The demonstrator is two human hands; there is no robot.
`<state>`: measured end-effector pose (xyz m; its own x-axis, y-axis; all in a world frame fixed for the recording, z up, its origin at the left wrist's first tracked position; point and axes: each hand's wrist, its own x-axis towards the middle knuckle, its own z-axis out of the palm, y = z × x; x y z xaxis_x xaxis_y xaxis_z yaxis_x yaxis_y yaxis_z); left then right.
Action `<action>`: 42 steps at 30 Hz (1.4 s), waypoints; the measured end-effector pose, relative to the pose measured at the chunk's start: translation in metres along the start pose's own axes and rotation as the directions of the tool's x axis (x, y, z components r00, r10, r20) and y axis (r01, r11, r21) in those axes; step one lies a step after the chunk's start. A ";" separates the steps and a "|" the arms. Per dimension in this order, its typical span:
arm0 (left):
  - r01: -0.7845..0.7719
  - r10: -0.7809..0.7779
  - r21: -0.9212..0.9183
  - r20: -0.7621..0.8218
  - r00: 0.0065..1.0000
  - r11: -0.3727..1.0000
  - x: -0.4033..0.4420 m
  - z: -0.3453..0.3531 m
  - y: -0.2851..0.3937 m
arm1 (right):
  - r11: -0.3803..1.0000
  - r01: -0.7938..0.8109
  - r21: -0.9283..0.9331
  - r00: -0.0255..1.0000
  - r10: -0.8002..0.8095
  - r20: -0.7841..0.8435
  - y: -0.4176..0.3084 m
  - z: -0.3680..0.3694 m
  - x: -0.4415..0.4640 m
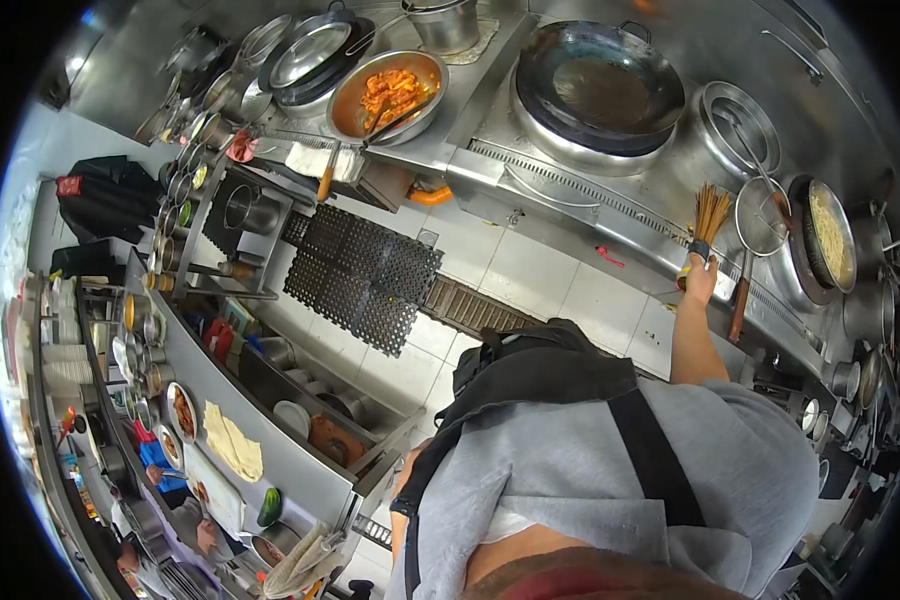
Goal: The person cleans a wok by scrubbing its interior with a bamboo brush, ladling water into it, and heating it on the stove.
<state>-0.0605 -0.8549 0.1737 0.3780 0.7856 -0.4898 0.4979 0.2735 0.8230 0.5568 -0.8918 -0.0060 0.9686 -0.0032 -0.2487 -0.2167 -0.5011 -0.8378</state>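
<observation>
Our right grip (698, 277) is wrapped around the dark, bound end of the brush (708, 222), its bristles pointing away from us, at the front edge of the stove worktop (490, 128), between the wok (602, 90) and the strainer (764, 222). We do best holding it firmly below the bristles, clear of the nearby strainer. Our left grip is too hidden for us to tell its state

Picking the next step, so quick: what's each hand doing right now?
Left hand: hidden from view, so its state cannot be told.
Right hand: closed, holding the stiff-bristled brush by its handle.
</observation>
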 end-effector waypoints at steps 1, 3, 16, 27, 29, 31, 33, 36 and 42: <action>0.006 -0.006 0.028 0.017 1.000 1.000 0.005 0.000 0.008 | 1.000 0.011 -0.003 1.000 -0.011 0.003 -0.006 -0.002 0.002; -0.007 0.005 0.111 0.014 1.000 0.994 0.023 -0.002 0.023 | 0.986 -0.100 0.135 0.987 0.081 0.140 -0.046 -0.012 -0.023; -0.454 0.499 0.406 -0.008 0.866 0.794 0.215 0.043 0.210 | 0.802 0.071 0.593 0.983 -0.158 0.096 -0.154 0.027 0.001; -0.926 0.921 0.269 0.213 0.326 0.265 0.482 0.146 0.312 | 0.929 0.366 0.057 0.697 -0.314 0.645 -0.290 0.140 0.014; -0.931 0.920 0.264 0.236 0.314 0.250 0.522 0.171 0.314 | 0.898 0.430 -0.095 0.688 -0.258 0.678 -0.287 0.171 0.038; -0.908 0.748 0.359 0.536 0.391 0.217 0.557 0.195 0.302 | 0.726 0.632 -0.272 0.586 -0.218 0.780 -0.288 0.193 0.054; -0.931 0.811 0.308 0.484 0.329 0.194 0.572 0.207 0.294 | 0.798 0.388 -0.461 0.719 0.051 0.694 -0.299 0.184 0.073; -0.955 0.797 0.221 0.531 0.289 0.199 0.574 0.212 0.300 | 0.707 0.618 -0.343 0.645 -0.208 0.735 -0.284 0.155 0.150; -0.908 0.768 0.356 0.512 0.386 0.219 0.590 0.200 0.307 | 0.391 0.635 -0.666 0.771 -0.363 0.523 -0.365 0.173 0.129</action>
<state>0.4716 -0.4179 0.0802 0.9275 0.2289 0.2955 0.0435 -0.8512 0.5230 0.7398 -0.5595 0.1837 0.7621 0.6317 -0.1419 0.6118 -0.7743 -0.1617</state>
